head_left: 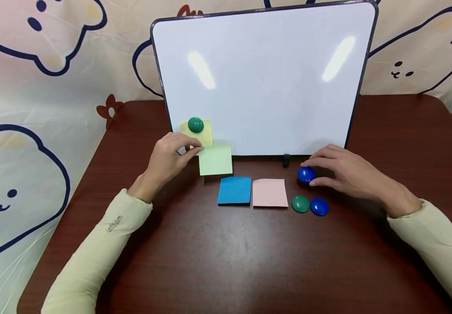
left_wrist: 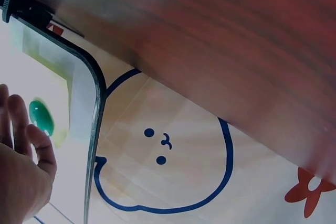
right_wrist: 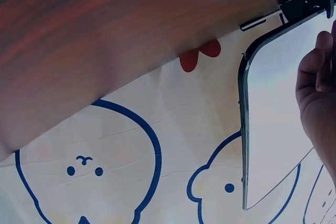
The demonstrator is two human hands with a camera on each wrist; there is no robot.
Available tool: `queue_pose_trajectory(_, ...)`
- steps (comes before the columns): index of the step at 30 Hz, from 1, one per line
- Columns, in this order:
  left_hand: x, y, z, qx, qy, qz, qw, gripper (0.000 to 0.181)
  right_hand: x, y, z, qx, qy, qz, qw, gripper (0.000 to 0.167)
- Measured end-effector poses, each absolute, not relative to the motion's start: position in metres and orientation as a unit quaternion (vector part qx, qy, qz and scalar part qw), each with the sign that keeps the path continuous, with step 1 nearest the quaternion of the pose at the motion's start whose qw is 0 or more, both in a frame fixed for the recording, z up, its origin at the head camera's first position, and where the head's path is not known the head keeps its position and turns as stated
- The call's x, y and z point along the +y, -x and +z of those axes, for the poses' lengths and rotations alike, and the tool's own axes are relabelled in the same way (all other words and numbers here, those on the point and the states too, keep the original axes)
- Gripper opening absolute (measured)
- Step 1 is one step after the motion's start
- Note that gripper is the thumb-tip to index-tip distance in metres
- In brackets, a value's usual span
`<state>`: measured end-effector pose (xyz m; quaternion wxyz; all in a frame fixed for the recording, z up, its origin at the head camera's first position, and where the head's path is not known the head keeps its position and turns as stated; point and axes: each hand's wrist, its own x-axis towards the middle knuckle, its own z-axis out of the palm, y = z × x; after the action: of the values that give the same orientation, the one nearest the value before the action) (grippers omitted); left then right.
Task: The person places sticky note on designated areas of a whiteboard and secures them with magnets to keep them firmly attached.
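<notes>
My left hand (head_left: pixel 169 155) pinches the upper left corner of a pale green sticky note (head_left: pixel 216 160) at the whiteboard's lower edge. Just above it, a yellow note (head_left: pixel 206 133) lies on the board under a green magnet (head_left: pixel 196 125), also visible in the left wrist view beside my left hand (left_wrist: pixel 23 166). On the right, my right hand (head_left: pixel 345 174) holds a blue magnet (head_left: pixel 306 175) between thumb and fingers. In the right wrist view, my right hand (right_wrist: pixel 320 87) is partly cut off and the magnet is not visible.
The whiteboard (head_left: pixel 265 83) stands at the back of the table (head_left: pixel 226 261), with a black clip (head_left: pixel 286 160) at its bottom. In front lie a blue note (head_left: pixel 234 190), a pink note (head_left: pixel 270 192), a green magnet (head_left: pixel 300 203) and another blue magnet (head_left: pixel 319 206).
</notes>
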<state>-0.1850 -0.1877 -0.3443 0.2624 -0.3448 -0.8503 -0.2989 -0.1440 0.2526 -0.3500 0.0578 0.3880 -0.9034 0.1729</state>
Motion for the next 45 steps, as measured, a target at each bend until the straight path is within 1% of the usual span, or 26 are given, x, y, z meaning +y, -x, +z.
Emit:
queue_pose_trajectory(6, -0.184, 0.193, -0.342, -0.854, 0.333, -0.316, 0.246, 0.012, 0.255, 0.144, -0.35, -0.904, -0.386, 0.173, 0.067, 0.05)
queue_pose_trajectory(13, -0.179, 0.195, -0.342, -0.862, 0.325, -0.314, 0.231, 0.011, 0.255, 0.144, -0.351, -0.902, -0.389, 0.172, 0.071, 0.051)
queue_pose_trajectory(21, -0.176, 0.196, -0.342, -0.857, 0.326, -0.318, 0.241, 0.01, 0.254, 0.143, -0.35, -0.903, -0.388, 0.172, 0.062, 0.05)
queue_pose_trajectory(35, -0.167, 0.2, -0.34, -0.855, 0.314, -0.323, 0.257, 0.008, 0.254, 0.145, -0.353, -0.901, -0.394, 0.167, 0.069, 0.051)
queue_pose_trajectory(45, -0.165, 0.202, -0.34, -0.863, 0.299, -0.314, 0.26, 0.008, 0.254, 0.145, -0.353, -0.901, -0.394, 0.168, 0.064, 0.05)
